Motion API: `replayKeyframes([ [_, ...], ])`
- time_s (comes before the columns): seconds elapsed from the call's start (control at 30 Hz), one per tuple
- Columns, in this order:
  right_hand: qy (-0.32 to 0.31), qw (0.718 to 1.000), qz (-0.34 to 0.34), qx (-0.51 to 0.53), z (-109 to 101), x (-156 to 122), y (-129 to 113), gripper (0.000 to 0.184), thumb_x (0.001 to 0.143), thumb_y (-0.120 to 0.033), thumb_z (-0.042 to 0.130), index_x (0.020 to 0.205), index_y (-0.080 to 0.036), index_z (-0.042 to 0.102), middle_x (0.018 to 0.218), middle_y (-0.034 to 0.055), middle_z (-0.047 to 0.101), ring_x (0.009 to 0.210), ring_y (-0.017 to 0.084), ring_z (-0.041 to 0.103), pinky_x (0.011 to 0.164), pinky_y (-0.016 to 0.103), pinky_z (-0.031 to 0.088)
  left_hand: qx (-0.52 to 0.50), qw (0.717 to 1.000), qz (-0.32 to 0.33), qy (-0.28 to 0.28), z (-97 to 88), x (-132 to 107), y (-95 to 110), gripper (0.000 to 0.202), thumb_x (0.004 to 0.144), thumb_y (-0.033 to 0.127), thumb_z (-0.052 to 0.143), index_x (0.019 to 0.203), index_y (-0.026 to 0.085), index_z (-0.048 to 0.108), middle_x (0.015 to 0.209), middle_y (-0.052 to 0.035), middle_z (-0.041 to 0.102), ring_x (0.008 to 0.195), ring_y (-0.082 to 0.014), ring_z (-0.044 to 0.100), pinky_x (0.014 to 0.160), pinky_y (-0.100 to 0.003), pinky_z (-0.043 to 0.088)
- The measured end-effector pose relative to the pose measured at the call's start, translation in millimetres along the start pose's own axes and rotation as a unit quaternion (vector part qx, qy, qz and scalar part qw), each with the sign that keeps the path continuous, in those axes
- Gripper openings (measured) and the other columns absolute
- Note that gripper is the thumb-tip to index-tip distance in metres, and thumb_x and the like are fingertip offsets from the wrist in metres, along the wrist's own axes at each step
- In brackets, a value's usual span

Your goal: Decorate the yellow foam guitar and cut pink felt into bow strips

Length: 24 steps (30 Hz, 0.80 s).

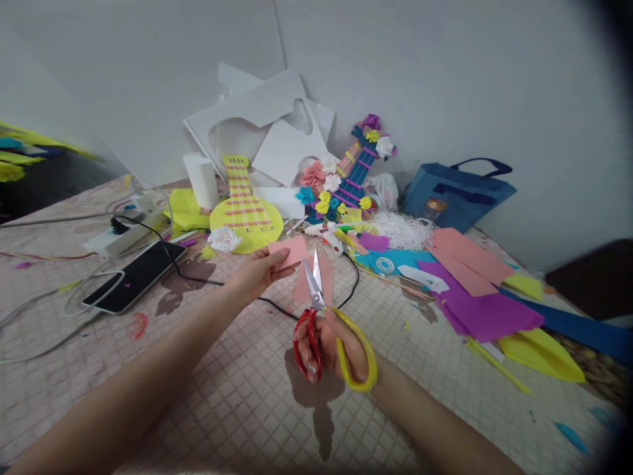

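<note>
My left hand [257, 272] pinches a small piece of pink crepe paper [295, 249] between thumb and fingers, above the table. Held in my right hand [331, 343] is a pair of scissors [316, 290] with one red and one yellow handle loop. Their blades stand slightly apart and point up and away, just right of the pink piece. Another pink sheet [305, 285] lies on the table behind the blades. Beyond my hands a yellow paper guitar [247, 221] with white strings leans back, a white crumpled paper flower [224, 239] at its lower left.
A flower-decorated blue guitar [353, 178] and white board offcuts [247, 105] lean at the wall. A glue gun [326, 231] trails a black cable. Left are a phone [136, 277] and a power strip [116, 239]; right, purple paper [487, 316] and a blue bag [457, 194].
</note>
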State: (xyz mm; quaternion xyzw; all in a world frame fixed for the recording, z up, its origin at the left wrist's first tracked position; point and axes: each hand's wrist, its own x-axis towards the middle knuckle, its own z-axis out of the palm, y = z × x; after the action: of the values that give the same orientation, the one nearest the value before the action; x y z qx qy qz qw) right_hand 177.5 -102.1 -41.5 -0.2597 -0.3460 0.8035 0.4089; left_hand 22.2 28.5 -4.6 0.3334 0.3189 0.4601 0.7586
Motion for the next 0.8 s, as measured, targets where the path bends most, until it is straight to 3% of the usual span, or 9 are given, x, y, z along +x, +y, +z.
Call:
replayKeyframes([
  [0.13, -0.003, 1.000, -0.007, 0.004, 1.6, 0.0, -0.7, 0.059, 0.082, -0.069, 0.039, 0.087, -0.013, 0.057, 0.060, 0.0010, 0.055, 0.048, 0.012, 0.051, 0.046, 0.026, 0.043, 0.032, 0.998, 0.049, -0.039, -1.7, -0.7, -1.6, 0.011, 0.073, 0.011, 0.069, 0.085, 0.011, 0.069, 0.084, -0.0049, 0.073, 0.067, -0.0123, 0.068, 0.064, -0.021, 0.059],
  [0.3, -0.028, 0.999, -0.028, 0.012, 4.0, -0.4, -1.8, 0.060, 0.082, -0.070, 0.038, 0.088, -0.013, 0.057, 0.064, 0.0014, 0.054, 0.049, 0.012, 0.049, 0.047, 0.026, 0.042, 0.056, 0.995, 0.055, -0.063, -1.5, -1.8, -4.0, 0.020, 0.073, 0.015, 0.071, 0.092, 0.012, 0.070, 0.094, -0.0077, 0.072, 0.074, -0.0147, 0.069, 0.067, -0.021, 0.058],
  [0.8, -0.029, 0.999, -0.034, 0.013, 5.1, -0.7, -1.7, 0.057, 0.082, -0.068, 0.038, 0.090, -0.015, 0.056, 0.062, -0.0008, 0.051, 0.050, 0.012, 0.048, 0.049, 0.029, 0.044, 0.056, 0.995, 0.039, -0.076, 0.9, -3.1, -11.8, 0.026, 0.068, 0.017, 0.074, 0.093, 0.012, 0.069, 0.092, -0.0077, 0.073, 0.069, -0.0156, 0.070, 0.062, -0.022, 0.059],
])
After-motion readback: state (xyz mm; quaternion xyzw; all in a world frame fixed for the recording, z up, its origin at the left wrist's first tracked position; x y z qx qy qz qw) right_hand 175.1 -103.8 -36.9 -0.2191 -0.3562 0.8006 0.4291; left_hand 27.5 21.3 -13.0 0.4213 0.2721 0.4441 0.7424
